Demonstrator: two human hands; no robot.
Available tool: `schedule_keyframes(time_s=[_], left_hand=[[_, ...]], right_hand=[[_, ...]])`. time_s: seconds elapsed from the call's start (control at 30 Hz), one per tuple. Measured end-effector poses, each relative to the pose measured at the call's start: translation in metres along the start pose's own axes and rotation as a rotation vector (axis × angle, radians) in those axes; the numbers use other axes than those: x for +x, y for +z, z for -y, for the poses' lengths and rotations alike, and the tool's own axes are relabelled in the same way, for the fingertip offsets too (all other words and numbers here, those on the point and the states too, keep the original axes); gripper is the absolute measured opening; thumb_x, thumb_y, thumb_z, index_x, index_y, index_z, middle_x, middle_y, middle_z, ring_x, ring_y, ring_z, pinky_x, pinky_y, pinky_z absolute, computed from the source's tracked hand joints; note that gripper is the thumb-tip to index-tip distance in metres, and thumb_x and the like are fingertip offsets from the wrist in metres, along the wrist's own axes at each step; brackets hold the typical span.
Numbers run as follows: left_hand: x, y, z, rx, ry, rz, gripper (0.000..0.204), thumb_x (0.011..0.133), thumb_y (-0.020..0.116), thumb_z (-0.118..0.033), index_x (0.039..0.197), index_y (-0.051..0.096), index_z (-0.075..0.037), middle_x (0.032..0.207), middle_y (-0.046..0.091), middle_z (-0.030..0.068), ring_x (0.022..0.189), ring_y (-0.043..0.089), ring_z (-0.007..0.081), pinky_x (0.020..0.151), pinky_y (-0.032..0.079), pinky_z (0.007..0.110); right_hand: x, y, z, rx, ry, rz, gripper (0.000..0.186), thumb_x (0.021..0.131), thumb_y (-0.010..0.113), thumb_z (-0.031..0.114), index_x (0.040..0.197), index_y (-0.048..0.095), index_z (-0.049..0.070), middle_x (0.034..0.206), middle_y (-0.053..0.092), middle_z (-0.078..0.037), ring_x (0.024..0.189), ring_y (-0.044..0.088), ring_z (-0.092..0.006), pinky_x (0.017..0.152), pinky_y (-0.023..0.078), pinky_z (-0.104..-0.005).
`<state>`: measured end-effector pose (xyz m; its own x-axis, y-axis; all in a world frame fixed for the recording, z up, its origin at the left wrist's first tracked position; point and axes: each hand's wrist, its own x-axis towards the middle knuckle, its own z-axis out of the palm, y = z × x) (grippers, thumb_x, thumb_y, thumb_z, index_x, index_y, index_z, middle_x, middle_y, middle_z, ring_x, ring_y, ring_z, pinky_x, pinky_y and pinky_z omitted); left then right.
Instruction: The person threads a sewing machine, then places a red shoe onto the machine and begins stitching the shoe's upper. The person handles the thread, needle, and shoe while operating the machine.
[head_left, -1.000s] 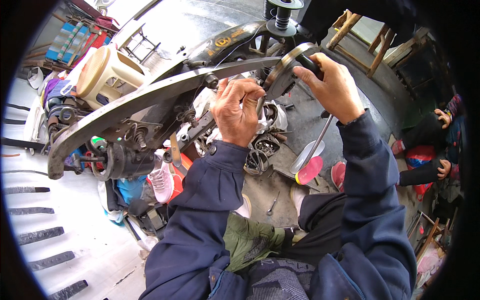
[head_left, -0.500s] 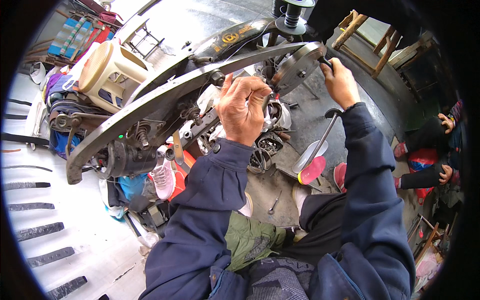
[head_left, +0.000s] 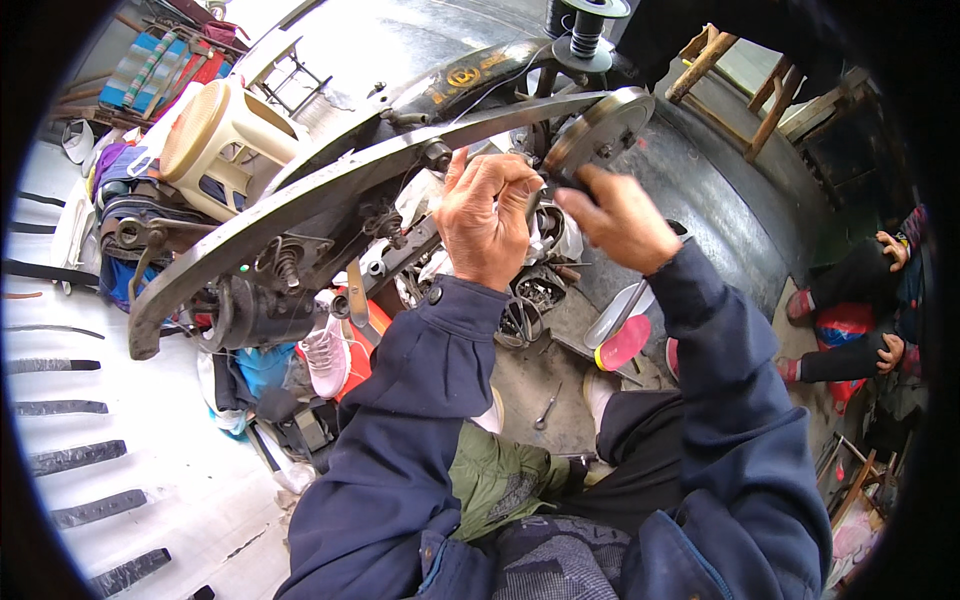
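at the left hand [head_left: 487,222], the grip is a pinch, contents hidden. just right of it, the right hand [head_left: 620,214] is curled, blurred; its hold cannot be told. beyond both, the metal wheel [head_left: 612,125] is apparently hand-turned; another turn calls for a steady circular stroke.

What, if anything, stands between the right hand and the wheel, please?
Nothing visible does: the right hand is just below the wheel in the picture, with the left hand off to the side. Blur hides whether the right hand touches it.
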<state>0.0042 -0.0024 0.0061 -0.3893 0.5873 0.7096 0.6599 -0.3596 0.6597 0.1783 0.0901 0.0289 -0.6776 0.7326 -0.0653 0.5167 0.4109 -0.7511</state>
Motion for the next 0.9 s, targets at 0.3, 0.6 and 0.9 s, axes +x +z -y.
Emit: schedule_keyframes(time_s=[0.3, 0.6, 0.9], left_hand=[[0.0, -0.002, -0.001, -0.003, -0.007, 0.014, 0.008, 0.095, 0.078, -0.016, 0.091, 0.072, -0.012, 0.092, 0.078, 0.0042, 0.087, 0.074, 0.0202, 0.117, 0.042, 0.052], [-0.001, -0.001, 0.0, -0.011, -0.008, 0.005, 0.009, 0.096, 0.077, -0.016, 0.09, 0.071, -0.012, 0.091, 0.078, 0.0041, 0.087, 0.074, 0.0208, 0.116, 0.043, 0.053], [-0.001, -0.001, -0.001, -0.014, -0.022, 0.001, 0.008, 0.093, 0.078, -0.013, 0.089, 0.072, -0.012, 0.091, 0.077, 0.003, 0.088, 0.074, 0.0223, 0.116, 0.043, 0.052]], right_hand=[[0.021, -0.066, -0.025, 0.344, 0.128, -0.42, 0.032, 0.107, 0.065, 0.03, 0.088, 0.063, 0.004, 0.067, 0.057, 0.001, 0.054, 0.053, -0.008, 0.051, 0.043, -0.0273], [0.039, -0.055, -0.081, 0.313, 0.25, -0.414, 0.035, 0.106, 0.064, 0.035, 0.09, 0.061, 0.004, 0.064, 0.06, -0.004, 0.05, 0.057, -0.0137, 0.05, 0.045, -0.0325], [0.032, 0.005, -0.11, -0.09, 0.357, -0.158, 0.044, 0.107, 0.059, 0.043, 0.105, 0.061, -0.001, 0.084, 0.066, -0.017, 0.076, 0.068, -0.0312, 0.067, 0.052, -0.0442]])
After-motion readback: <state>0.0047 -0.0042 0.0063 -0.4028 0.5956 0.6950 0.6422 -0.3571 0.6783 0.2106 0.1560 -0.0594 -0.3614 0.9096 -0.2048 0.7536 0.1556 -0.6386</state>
